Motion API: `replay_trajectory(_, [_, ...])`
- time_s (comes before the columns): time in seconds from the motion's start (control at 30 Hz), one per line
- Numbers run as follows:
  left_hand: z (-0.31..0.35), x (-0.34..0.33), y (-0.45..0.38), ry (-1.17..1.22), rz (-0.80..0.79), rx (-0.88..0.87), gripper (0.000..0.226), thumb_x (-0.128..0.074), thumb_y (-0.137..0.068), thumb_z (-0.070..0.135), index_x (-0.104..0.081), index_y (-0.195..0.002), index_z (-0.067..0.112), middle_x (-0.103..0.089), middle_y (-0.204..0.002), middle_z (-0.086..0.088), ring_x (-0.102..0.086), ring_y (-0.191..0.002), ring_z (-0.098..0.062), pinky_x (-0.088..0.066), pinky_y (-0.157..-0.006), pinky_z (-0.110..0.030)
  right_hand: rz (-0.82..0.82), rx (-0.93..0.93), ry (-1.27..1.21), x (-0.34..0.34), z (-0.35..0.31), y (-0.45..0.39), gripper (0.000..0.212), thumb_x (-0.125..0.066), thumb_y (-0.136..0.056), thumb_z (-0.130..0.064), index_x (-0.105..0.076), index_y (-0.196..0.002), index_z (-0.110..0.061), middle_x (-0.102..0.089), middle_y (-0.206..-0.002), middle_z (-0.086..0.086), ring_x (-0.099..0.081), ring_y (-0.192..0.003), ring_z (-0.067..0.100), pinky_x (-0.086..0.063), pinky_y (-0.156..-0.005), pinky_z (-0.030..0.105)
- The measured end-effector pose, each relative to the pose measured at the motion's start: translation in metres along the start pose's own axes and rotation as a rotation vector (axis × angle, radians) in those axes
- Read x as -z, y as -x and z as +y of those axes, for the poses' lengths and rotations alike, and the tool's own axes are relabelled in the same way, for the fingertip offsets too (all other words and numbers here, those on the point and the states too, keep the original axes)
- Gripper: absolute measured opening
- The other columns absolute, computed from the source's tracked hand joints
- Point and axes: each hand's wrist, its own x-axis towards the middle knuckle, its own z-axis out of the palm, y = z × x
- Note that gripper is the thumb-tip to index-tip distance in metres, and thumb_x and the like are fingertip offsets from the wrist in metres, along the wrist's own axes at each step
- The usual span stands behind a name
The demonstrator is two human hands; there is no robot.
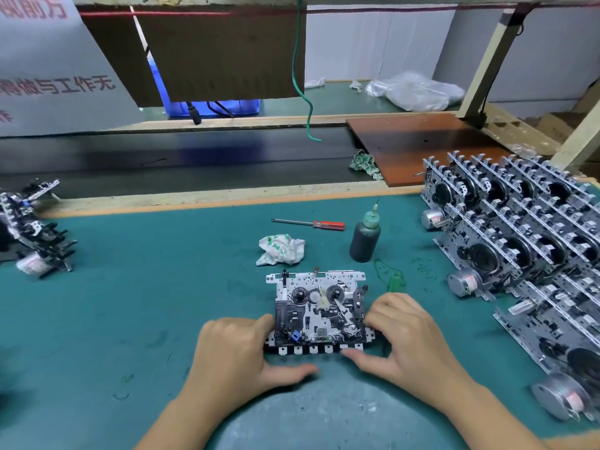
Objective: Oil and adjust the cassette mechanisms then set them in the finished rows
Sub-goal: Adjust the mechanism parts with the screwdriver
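Broadly, green mat (136,287) covers the bench; its near edge is cut off by the frame bottom, and a worn pale patch sits at the near centre. Beyond its far edge runs a dark belt (194,157), partly hidden at right by a brown board (418,144).

Rows (526,228) of mechanisms stand on edge at right, packed close, with round motors jutting at their near ends; the rows run off the right edge, so no count is possible. A smaller pile (32,228) lies at far left, cut off by the frame and too blurred to sort into parts.

Mechanism (319,311) lies flat on the mat at near centre, face up, between both hands. Left hand (240,355) holds its left edge, fingers curled at the side, thumb stretched along the mat under the near key row; fingertips are hidden behind the plate. Right hand (412,339) holds the right edge likewise, fingers curled, thumb pointing in at the near right corner. Fine parts on the face are hard to make out.

Oil bottle (365,237) stands upright just beyond the mechanism, right of centre; its green cap (394,282) lies near its base. Crumpled rag (281,250) lies left of the bottle. Screwdriver (310,223), red handle, lies flat behind the rag.
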Motion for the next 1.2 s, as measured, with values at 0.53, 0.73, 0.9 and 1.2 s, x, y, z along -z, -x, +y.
replay_trajectory(0.53, [0.001, -0.002, 0.004, 0.139, -0.097, -0.047, 0.066, -0.051, -0.054, 0.085, -0.042, -0.047, 0.02, -0.038, -0.032, 0.004, -0.041, -0.028, -0.013, -0.031, -0.031, -0.016, 0.079, -0.041, 0.1, 0.0, -0.005, 0.0, 0.055, -0.062, -0.067, -0.065, -0.053, -0.056, -0.012, -0.05, -0.057, -0.004, -0.049, -0.059, 0.018, -0.039, -0.079, 0.029])
replay_trajectory(0.73, [0.0, 0.0, 0.007, 0.124, -0.103, 0.036, 0.065, -0.05, -0.052, 0.087, -0.046, -0.049, 0.021, -0.039, -0.032, 0.004, -0.042, -0.03, -0.013, -0.037, -0.032, -0.02, 0.013, 0.016, 0.051, 0.001, -0.002, 0.0, 0.05, -0.057, -0.075, -0.06, -0.051, -0.061, -0.013, -0.049, -0.063, -0.003, -0.047, -0.063, 0.018, -0.035, -0.073, 0.023])
replay_trajectory(0.9, [-0.001, 0.007, 0.007, 0.302, -0.132, 0.143, 0.063, -0.056, -0.054, 0.079, -0.048, -0.052, 0.016, -0.039, -0.035, 0.007, -0.035, -0.034, -0.011, -0.033, -0.04, -0.021, -0.097, -0.055, -0.064, 0.012, -0.007, -0.003, 0.046, -0.052, -0.08, -0.06, -0.05, -0.066, -0.016, -0.051, -0.068, -0.005, -0.048, -0.07, 0.016, -0.034, -0.08, 0.025])
replay_trajectory(1.2, [0.014, 0.003, 0.006, 1.188, -0.013, 0.499, 0.052, -0.041, -0.075, 0.061, -0.048, -0.05, 0.016, -0.046, -0.039, -0.008, -0.035, -0.032, -0.015, -0.03, -0.039, -0.021, -0.13, -0.587, -0.676, 0.03, -0.021, -0.031, 0.067, -0.045, -0.073, -0.071, -0.047, -0.037, -0.014, -0.043, -0.041, 0.002, -0.04, -0.044, 0.011, -0.032, -0.051, 0.017])
